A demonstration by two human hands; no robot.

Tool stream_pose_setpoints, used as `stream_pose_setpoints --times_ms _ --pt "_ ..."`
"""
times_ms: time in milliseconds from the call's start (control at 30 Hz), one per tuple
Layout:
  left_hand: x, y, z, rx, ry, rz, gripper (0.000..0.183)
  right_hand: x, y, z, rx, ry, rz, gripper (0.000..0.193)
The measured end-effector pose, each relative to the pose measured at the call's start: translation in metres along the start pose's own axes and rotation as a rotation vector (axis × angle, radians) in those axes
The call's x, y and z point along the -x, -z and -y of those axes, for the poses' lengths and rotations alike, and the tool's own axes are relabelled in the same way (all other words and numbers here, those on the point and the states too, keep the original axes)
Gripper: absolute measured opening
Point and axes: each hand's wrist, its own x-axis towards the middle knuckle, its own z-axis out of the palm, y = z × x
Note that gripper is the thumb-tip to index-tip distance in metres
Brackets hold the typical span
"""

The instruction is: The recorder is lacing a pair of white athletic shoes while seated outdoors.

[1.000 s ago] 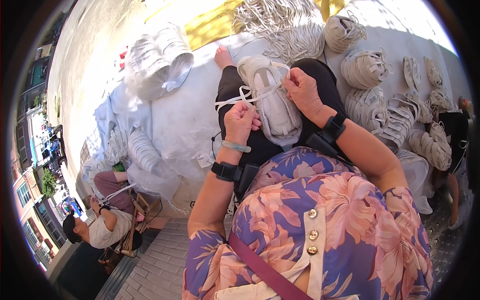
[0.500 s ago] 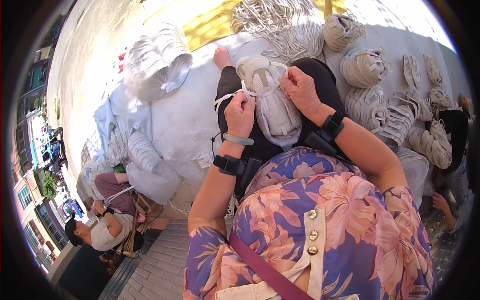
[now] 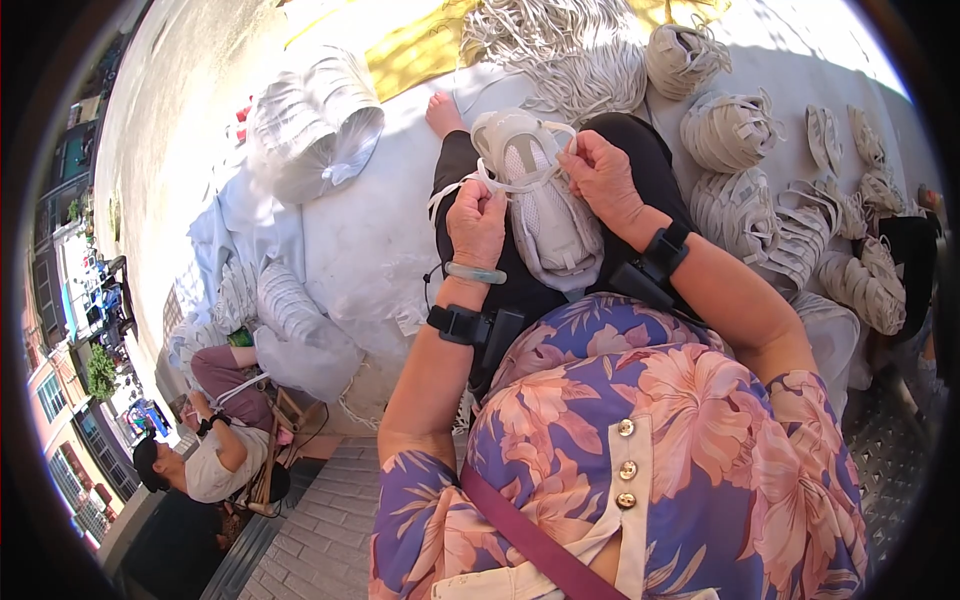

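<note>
A pale grey and white sneaker upper (image 3: pixel 560 240) rests on my lap between my thighs, its mesh tongue facing up. White shoelace (image 3: pixel 522 184) crosses its opening, with loose ends trailing left. My left hand (image 3: pixel 477 228) is pinched on the lace at the shoe's left side. On the right side, my right hand (image 3: pixel 603 182) also pinches the lace between thumb and fingers, close to the shoe's edge. The exact crossing of the lace between both hands is too small to make out.
A pile of white laces (image 3: pixel 570 55) lies ahead on the sheet. Stacked shoe uppers (image 3: pixel 735 135) stand at right, more in a clear plastic bag (image 3: pixel 315 125) at far left. Another person (image 3: pixel 215 460) sits at the lower left. Yellow cloth (image 3: pixel 420 45) lies at the back.
My left hand has shifted very slightly left, while my right hand keeps its place. The other person's hand at the right edge has gone from its earlier spot.
</note>
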Motion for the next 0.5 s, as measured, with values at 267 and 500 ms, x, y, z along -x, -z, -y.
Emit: stream_pose_setpoints --times_ms 267,500 --pt "0.0004 -0.0019 -0.0011 0.075 0.039 -0.009 0.014 -0.0001 0.0001 0.0021 0.062 -0.025 0.0 0.012" --pt "0.0017 -0.002 -0.0032 0.038 -0.038 -0.068 0.014 -0.0043 -0.0086 -0.0065 0.344 0.233 0.004 0.017"
